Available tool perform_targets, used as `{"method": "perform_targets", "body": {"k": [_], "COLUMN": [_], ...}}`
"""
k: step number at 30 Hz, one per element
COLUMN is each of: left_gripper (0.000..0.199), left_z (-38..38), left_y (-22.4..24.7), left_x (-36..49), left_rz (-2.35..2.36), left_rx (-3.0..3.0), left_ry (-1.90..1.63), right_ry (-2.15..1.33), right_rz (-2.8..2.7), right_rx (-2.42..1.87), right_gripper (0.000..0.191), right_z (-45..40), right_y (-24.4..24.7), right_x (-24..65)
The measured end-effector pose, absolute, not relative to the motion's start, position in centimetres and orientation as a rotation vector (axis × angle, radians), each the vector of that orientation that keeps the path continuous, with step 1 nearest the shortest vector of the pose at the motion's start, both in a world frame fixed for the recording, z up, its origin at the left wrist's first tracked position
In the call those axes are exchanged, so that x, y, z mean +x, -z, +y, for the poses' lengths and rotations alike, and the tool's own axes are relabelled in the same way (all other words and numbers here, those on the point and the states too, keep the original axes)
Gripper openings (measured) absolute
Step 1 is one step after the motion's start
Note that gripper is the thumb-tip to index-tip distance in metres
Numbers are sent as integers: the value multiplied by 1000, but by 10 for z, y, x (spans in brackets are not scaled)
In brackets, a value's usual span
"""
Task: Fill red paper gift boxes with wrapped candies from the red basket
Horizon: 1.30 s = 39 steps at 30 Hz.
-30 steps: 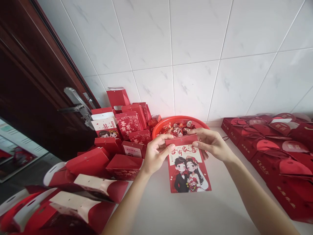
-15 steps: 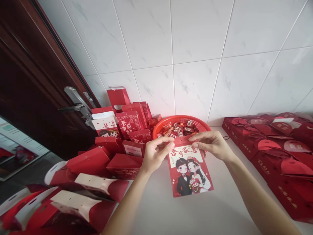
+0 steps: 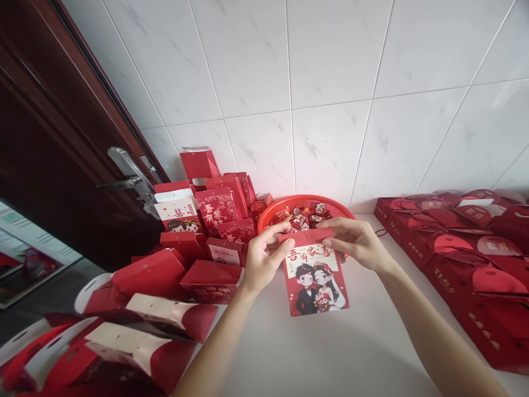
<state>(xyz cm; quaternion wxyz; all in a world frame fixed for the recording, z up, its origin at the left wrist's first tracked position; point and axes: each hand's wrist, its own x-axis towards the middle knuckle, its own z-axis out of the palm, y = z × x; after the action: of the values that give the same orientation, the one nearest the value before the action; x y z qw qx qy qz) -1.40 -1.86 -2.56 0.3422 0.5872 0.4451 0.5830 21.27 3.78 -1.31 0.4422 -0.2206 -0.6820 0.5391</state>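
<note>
Light was soft and pretty even. The wall (image 3: 326, 60) beyond the right hand (image 3: 359, 243) came out bright, while the door (image 3: 45, 138) way left of the left hand (image 3: 263, 260) went nearly black. Faint, fuzzy shadow on the table (image 3: 330, 353) below the right hand. Wide lens stretched the edges; boxes (image 3: 74, 361) lower left of the left hand looked smeary.

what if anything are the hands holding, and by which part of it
The red paper packet printed with a cartoon couple, held by its top edge: the left hand pinches near the upper left corner, the right hand near the upper right.
</note>
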Motion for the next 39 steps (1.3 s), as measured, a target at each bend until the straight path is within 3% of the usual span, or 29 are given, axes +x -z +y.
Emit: {"method": "perform_targets", "body": {"k": [6, 22, 31, 36, 39], "left_gripper": [34, 30, 35, 58, 60], "left_z": [-16, -14, -13, -15, -17], "left_y": [25, 29, 31, 27, 27], "left_x": [-12, -12, -8, -5, -1], "left_rz": [1104, 1082, 1097, 1185, 1203], "left_rx": [1446, 1469, 1475, 1601, 1646], "left_ry": [-1485, -1481, -1495, -1521, -1520], "right_ry": [-1344, -1282, -1244, -1325, -1299], "right_rz": [-1615, -1717, -1691, -1733, -1803], "right_rx": [-618, -703, -735, -708, -692], "right_gripper": [40, 42, 44, 41, 40], "right_z": [41, 40, 39, 40, 38], "right_y": [18, 12, 10, 7, 6], "right_x": [211, 211, 213, 219, 225]}}
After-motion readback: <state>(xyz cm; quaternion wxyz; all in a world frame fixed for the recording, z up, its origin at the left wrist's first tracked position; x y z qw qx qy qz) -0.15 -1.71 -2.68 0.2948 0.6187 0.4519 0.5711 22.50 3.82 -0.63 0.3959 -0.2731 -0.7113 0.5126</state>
